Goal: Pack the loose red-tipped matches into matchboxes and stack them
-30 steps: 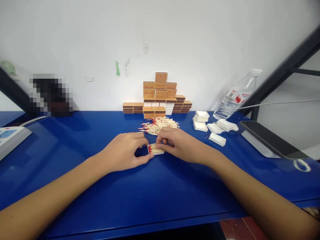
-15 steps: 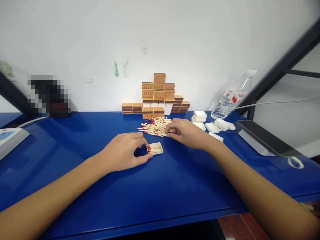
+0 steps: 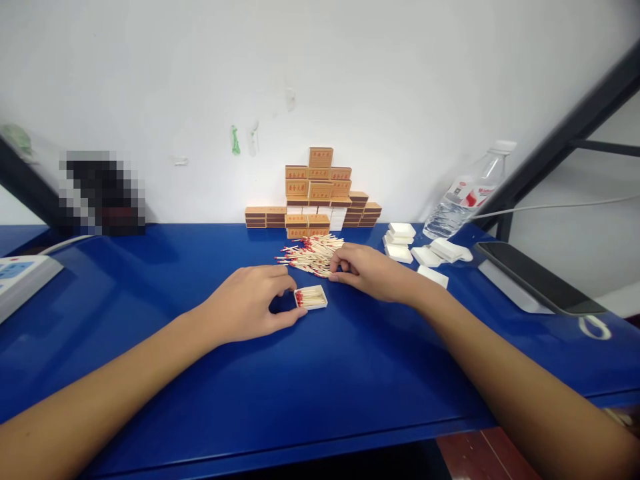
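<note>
My left hand (image 3: 255, 300) holds a small white matchbox tray (image 3: 326, 306) between thumb and forefinger at its left end. The tray lies open on the blue table, with red-headed matches (image 3: 313, 296) side by side in it. At the right edge of a loose pile of matches (image 3: 313, 255) is my right hand (image 3: 367, 270). Its thumb and fingers are bent together in a pinch close to the match ends; what is between them is hidden.
Brown matchboxes (image 3: 320, 190) stand stacked against the wall behind the pile. White empty trays (image 3: 400, 243) are heaped at the right. Beyond them are a plastic bottle (image 3: 463, 193) and a phone (image 3: 537, 277) on a white block. A white device (image 3: 27, 283) sits at the far left.
My right hand has lowered slightly, its thumb and fingertips now closer together at the pile's near right edge. My left hand still holds the tray in place.
</note>
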`<action>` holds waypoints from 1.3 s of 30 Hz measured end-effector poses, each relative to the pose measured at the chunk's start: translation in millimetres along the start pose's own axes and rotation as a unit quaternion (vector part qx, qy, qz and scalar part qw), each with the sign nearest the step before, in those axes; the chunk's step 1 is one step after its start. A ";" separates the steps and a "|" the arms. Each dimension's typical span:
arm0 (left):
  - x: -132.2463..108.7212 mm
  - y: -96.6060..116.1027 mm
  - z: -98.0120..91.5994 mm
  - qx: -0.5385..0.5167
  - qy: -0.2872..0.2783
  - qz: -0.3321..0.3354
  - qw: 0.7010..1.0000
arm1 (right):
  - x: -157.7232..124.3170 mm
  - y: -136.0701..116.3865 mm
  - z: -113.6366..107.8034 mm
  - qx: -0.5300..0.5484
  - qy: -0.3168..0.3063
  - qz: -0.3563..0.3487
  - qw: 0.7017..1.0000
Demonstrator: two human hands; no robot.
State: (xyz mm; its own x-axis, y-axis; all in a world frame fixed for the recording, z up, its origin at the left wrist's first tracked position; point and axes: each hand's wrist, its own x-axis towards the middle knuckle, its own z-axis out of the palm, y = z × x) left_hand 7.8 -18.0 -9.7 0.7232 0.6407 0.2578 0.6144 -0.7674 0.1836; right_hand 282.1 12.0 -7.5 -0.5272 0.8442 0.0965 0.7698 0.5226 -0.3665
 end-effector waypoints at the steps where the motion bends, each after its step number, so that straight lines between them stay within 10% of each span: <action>1: 0.0 -0.1 -0.1 0.000 -0.001 -0.001 1.000 | -0.8 -0.6 -0.5 0.004 -0.006 0.005 1.000; 39: -0.3 0.6 -0.2 -0.005 0.003 -0.006 1.000 | -16.0 -41.6 1.0 0.078 -0.057 -0.026 0.995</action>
State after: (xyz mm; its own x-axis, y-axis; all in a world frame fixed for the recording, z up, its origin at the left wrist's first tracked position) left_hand 7.9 -18.7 -9.5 0.7146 0.6491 0.2608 0.6191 -0.7604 0.1962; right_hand 258.2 -23.4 5.4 -0.6088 0.7931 0.0176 0.6798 0.5330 -0.5037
